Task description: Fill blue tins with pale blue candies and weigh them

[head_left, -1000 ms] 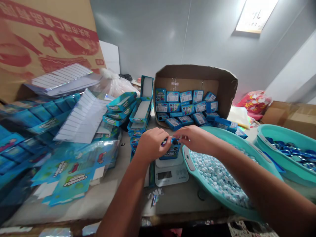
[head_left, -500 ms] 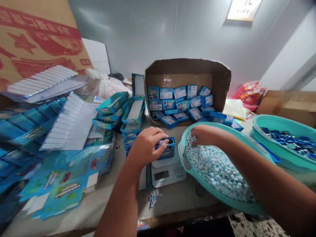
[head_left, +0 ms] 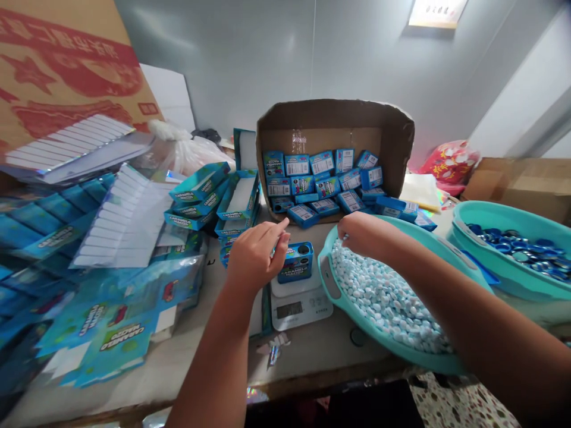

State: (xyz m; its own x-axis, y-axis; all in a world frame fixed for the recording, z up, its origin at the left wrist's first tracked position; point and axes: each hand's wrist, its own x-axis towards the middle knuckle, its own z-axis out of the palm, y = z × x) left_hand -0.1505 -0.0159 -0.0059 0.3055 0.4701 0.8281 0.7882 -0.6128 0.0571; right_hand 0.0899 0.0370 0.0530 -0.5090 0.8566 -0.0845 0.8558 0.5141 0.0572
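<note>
**Crowded worktop: small box on a scale, candy basin beside it**

Pale worktop (head_left: 312,356) runs across the near edge, with a white digital scale (head_left: 298,304) standing on it. On the scale's platform sits a small blue box (head_left: 297,262), upright and open at the top. The left hand (head_left: 256,255) rests against the box's left end, its fingers held straight and close together with the forefinger raised; the thumb is hidden, so a grip cannot be confirmed. Just right of the scale is a teal basin (head_left: 327,279) filled with pale blue candies (head_left: 383,300). The right hand (head_left: 362,235) hangs over the candies at the basin's far-left rim, fingers curled downward. Its fingertips are out of sight, and whether they pinch anything cannot be told.

To the left lie flat printed cartons (head_left: 111,324), with stacked open trays (head_left: 207,193) beyond them. Further right a second teal basin (head_left: 473,217) holds what seem to be dark blue caps (head_left: 513,249). Behind the scale, a tipped cardboard carton (head_left: 334,122) is packed with closed blue boxes (head_left: 321,178), against a grey wall (head_left: 267,59).
</note>
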